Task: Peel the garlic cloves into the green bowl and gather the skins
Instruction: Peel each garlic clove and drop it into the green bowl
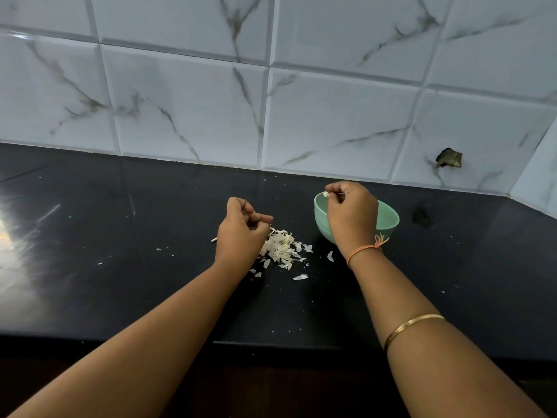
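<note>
A green bowl (388, 220) stands on the black counter, right of centre. My right hand (351, 217) hovers over its near-left rim and pinches a small white garlic clove (325, 194) at the fingertips. My left hand (242, 233) hangs just left of a pile of pale garlic skins (281, 247), its fingers curled; I cannot tell whether anything is held in them. The bowl's inside is mostly hidden by my right hand.
Loose skin flakes (300, 277) lie scattered around the pile. A small white bit (214, 240) sits left of my left hand. The tiled wall (271, 110) rises close behind the bowl, with a dark hole (449, 158) at right. The counter's front edge (271, 342) runs below my forearms.
</note>
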Demonstrator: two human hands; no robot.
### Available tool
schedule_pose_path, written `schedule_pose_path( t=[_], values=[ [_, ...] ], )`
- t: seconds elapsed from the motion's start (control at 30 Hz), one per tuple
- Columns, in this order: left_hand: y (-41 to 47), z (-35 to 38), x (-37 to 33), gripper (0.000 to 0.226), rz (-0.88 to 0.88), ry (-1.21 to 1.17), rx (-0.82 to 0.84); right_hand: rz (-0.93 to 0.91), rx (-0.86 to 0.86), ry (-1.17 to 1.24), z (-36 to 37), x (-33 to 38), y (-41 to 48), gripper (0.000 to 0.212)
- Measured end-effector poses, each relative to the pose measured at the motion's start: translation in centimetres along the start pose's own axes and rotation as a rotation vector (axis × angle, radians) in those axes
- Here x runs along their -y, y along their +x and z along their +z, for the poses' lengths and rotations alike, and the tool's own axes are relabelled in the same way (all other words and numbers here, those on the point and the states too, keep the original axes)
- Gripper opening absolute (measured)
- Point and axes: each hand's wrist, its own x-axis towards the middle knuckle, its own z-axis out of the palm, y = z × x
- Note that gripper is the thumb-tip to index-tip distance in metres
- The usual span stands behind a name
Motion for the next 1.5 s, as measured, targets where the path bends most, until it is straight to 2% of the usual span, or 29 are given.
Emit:
schedule_pose_path(
  t=[0.17,0.27,0.43,0.53,0.63,0.77,0.83,0.9,1.03,1.17,1.4,1.5],
  values=[
    [0.0,0.0,-0.1,0.022,-0.014,-0.032,-0.005,0.085,0.113,-0.224,-0.2,-0.6,0.5,0.027],
    [0.0,-0.1,-0.2,0.019,-0.020,-0.051,-0.026,0.075,0.136,-0.253,-0.3,-0.2,0.5,0.029],
    [0.2,-0.2,0.0,0.022,-0.070,-0.090,-0.078,-0.250,0.105,-0.112,0.4,0.7,-1.2,0.025],
    [0.4,-0.2,0.1,0.021,-0.097,-0.114,-0.110,-0.358,0.233,-0.052,1.5,0.7,-2.8,0.024],
    [0.4,-0.3,0.0,0.020,-0.098,-0.138,-0.146,-0.340,0.388,-0.028,2.8,-0.2,-4.5,0.024],
    [0.4,-0.4,-0.1,0.020,-0.099,-0.139,-0.200,-0.251,0.667,-0.192,3.3,-1.1,-5.4,0.041],
    [0.5,-0.3,-0.1,0.021,-0.094,-0.131,-0.200,-0.245,0.707,-0.257,3.4,-1.2,-5.4,0.039],
    [0.5,-0.2,-0.1,0.022,-0.085,-0.122,-0.192,-0.221,0.675,-0.254,3.6,-1.3,-5.2,0.033],
    [0.4,-0.2,-0.2,0.023,-0.070,-0.105,-0.178,-0.051,0.540,-0.049,3.3,-1.7,-4.9,0.026],
    [0.3,-0.2,-0.2,0.023,-0.080,-0.099,-0.168,0.021,0.408,0.103,2.9,-1.6,-4.8,0.022],
    [0.2,0.0,0.0,0.025,-0.015,-0.034,-0.078,0.155,0.404,0.335,2.5,-1.9,-4.7,0.025],
    [0.0,0.1,-0.1,0.031,0.023,0.009,0.011,0.223,0.405,0.459,2.2,-1.6,-4.7,0.018]
  ],
)
